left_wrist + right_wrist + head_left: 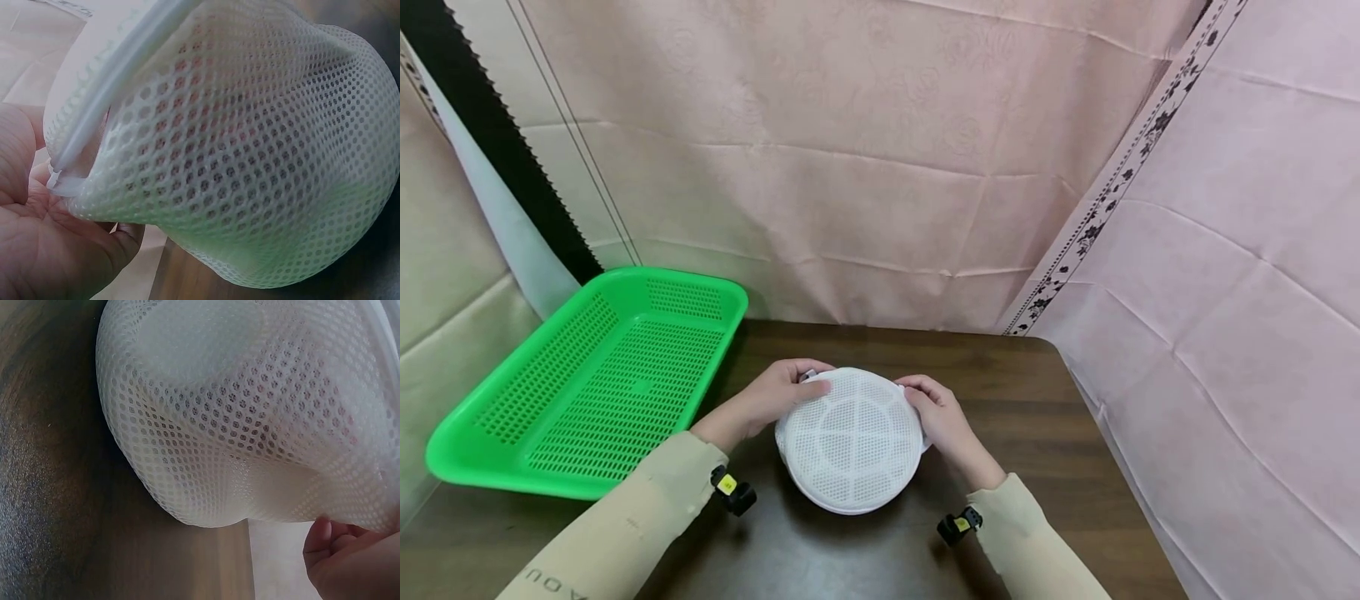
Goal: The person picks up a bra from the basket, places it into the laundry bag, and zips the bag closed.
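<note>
Farthest to the left of my left fingers, a green basket (625, 392) sits on the brown table (1015, 392), its slotted floor showing. A black camera (733, 492) hangs at my left cuff, nearer to me than those fingers. My left hand (771, 396) holds the edge of a white mesh bag (852, 442), the thumb lying over its round, flat face and other fingers tucked behind. The bag spans the gap between my two sets of fingers, that face tilted up toward me; a faint reddish tint shows through its netted side, and I cannot tell whether its underside touches the table. My right hand (942, 421) pinches the opposite edge, with another black camera (960, 525) below it at the cuff. Beyond my right fingers, well apart, hangs a pale cloth (1240, 292) with a dark-flowered border (1090, 233).
</note>
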`<state>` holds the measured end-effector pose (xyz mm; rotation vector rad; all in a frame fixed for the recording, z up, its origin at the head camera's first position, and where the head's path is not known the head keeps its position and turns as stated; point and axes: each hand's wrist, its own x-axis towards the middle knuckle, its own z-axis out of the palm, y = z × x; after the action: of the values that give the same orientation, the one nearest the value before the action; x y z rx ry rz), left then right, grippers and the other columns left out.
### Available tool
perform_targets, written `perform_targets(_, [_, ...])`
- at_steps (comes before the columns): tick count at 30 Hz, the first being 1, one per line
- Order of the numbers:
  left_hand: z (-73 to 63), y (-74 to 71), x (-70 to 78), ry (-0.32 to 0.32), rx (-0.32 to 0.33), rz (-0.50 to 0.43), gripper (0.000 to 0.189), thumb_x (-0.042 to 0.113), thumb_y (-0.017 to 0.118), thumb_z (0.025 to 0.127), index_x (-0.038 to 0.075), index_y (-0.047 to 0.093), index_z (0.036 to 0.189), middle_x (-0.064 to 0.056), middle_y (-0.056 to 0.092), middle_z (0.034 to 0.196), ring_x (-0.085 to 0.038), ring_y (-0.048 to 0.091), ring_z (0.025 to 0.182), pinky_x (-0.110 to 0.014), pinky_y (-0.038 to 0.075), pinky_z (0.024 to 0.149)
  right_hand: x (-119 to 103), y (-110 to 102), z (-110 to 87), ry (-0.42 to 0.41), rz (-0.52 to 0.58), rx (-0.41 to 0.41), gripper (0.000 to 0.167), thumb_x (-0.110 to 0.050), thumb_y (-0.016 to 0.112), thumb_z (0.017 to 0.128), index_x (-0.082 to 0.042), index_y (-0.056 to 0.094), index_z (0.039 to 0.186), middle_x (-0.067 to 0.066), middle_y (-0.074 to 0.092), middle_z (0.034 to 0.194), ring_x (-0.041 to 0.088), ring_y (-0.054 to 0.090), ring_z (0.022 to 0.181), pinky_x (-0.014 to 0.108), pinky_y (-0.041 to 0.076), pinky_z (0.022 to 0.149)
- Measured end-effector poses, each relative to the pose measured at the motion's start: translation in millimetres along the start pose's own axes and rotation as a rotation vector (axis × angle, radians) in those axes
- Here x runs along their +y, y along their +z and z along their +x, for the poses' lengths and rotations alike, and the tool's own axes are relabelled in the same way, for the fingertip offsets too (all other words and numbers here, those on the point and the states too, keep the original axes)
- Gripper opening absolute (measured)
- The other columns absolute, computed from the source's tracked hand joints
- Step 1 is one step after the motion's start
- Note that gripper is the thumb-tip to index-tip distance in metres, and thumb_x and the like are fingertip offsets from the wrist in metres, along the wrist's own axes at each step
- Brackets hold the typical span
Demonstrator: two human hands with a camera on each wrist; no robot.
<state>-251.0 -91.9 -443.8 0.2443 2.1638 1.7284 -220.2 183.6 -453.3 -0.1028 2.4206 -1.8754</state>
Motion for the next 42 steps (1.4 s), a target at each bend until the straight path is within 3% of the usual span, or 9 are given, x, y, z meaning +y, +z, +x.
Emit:
perform_targets(8, [-0.2,-0.3,-0.1,0.005,0.002,0.012,0.032,0.025,0.071,0.089,0.015,0.067,0.119,-0.005,0.066,0.110,-0.025,0.062,0.090,-0.034,0.053,0.074,-31.2,-0.2,-17.1,-0.018,-0.059,-0.019,0.021,-0.014,0.051,0.101,-0.005,0.069,0.108,0.006,0.067,0.098,0.018,0.059,0.084,0.032,0.047,0.074])
perform_targets(20, [0.1,-0.3,-1.4,-0.004,0.008,0.005,0.033,0.027,0.072,0.088,0.016,0.067,0.119,-0.005,0.067,0.110,-0.025,0.061,0.091,-0.034,0.053,0.075,2.2,-2.7,-5.0,-0.120,-0.157,0.016,0.015,-0.020,0.055,0.100,-0.013,0.068,0.100,0.005,0.064,0.089,0.021,0.057,0.078,0.031,0.047,0.065])
perform_targets(29, [-0.7,0.3,-1.6,-0.003,0.031,-0.014,0.030,0.023,0.069,0.091,0.013,0.067,0.119,-0.007,0.067,0.107,-0.024,0.064,0.086,-0.034,0.054,0.073,4.2,-9.9,-3.4,-0.246,-0.278,0.057,0.010,-0.022,0.060,0.097,-0.019,0.068,0.093,-0.002,0.064,0.084,0.018,0.056,0.076,0.031,0.047,0.065])
perform_targets(34, [-2.5,2.8,-0.4,0.011,0.053,-0.018,0.028,0.021,0.068,0.092,0.010,0.067,0.118,-0.007,0.067,0.106,-0.022,0.064,0.084,-0.033,0.054,0.072,2.2,-13.5,-5.6,-0.276,-0.335,0.052,0.006,-0.022,0.062,0.095,-0.021,0.067,0.093,-0.004,0.063,0.085,0.017,0.055,0.077,0.030,0.047,0.065])
perform_targets(42, [-0.3,2.7,-4.7,-0.016,0.080,-0.061,0.026,0.023,0.066,0.093,0.012,0.067,0.117,-0.008,0.067,0.106,-0.023,0.066,0.083,-0.035,0.054,0.071,-0.8,-14.6,-7.8,-0.330,-0.388,0.042,0.006,-0.020,0.063,0.095,-0.022,0.068,0.092,-0.007,0.063,0.085,0.015,0.056,0.075,0.030,0.048,0.064])
